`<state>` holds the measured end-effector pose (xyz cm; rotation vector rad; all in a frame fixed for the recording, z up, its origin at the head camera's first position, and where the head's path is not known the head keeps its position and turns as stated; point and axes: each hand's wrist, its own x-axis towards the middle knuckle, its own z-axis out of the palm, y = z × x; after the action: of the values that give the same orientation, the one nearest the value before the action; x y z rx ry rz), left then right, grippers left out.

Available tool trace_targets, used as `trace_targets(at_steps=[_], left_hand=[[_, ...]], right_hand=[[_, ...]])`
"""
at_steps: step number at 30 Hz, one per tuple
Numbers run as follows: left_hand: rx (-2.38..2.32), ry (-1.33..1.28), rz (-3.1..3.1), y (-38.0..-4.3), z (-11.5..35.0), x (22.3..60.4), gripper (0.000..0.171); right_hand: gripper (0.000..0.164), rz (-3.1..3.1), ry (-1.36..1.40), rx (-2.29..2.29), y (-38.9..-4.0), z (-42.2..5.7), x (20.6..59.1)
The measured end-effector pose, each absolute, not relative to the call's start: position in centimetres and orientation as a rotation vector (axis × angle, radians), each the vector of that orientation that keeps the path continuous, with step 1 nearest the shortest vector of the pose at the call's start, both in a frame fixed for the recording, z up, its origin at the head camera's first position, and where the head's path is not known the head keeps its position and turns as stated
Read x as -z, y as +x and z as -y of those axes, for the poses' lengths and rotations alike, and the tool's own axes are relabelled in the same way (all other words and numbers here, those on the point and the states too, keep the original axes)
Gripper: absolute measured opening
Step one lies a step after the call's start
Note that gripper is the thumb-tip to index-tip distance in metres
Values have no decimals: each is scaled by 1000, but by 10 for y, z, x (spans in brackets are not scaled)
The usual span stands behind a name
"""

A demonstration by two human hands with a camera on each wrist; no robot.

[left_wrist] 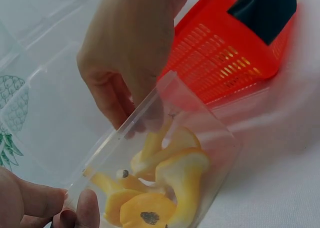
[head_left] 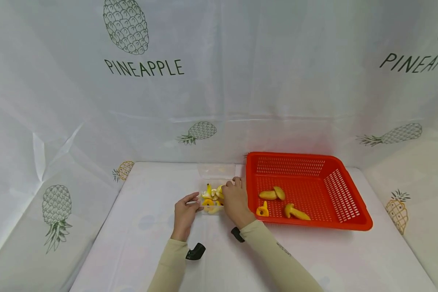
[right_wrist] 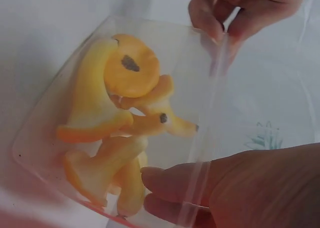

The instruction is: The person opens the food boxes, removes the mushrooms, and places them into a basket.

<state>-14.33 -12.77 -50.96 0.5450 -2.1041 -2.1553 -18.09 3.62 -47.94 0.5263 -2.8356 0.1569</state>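
Observation:
Several yellow mushrooms (right_wrist: pixel 95 93) lie in a clear plastic box (left_wrist: pixel 222 138), some showing orange caps with dark stem ends. My left hand (head_left: pixel 185 215) pinches the left end of the box rim between thumb and fingers. From the right, my right hand (head_left: pixel 236 201) reaches over the rim into the box. Its extended fingertips (right_wrist: pixel 155 178) are right at the side of a mushroom (right_wrist: pixel 131 185) inside. Behind the box, its clear lid (head_left: pixel 216 171) stands folded back.
A red slotted basket (head_left: pixel 350 224) is close to the box on the right. Inside it lie a pale yellow mushroom (head_left: pixel 270 195), an orange one (head_left: pixel 263 210) and another yellow one (head_left: pixel 295 212). Pineapple-print sheeting (head_left: pixel 277 89) walls the white table (head_left: pixel 146 190).

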Motion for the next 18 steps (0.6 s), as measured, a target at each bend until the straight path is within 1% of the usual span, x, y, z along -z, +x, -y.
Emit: trace_targets(at_steps=[8, 10, 13, 15, 18], left_hand=[[2152, 545, 2102, -143, 128, 510, 35], [2153, 543, 2102, -143, 128, 510, 35], [2162, 530, 2099, -142, 128, 509, 36], [2167, 527, 2093, -142, 129, 508, 36], [2167, 529, 2089, -142, 128, 508, 36]], right_hand=[[22, 2889, 540, -80, -184, -32, 479], [24, 2914, 531, -46, -186, -31, 479], [21, 2946, 498, 1, -190, -27, 479], [22, 2968, 476, 23, -193, -26, 480], [20, 2959, 464, 15, -194, -25, 481]])
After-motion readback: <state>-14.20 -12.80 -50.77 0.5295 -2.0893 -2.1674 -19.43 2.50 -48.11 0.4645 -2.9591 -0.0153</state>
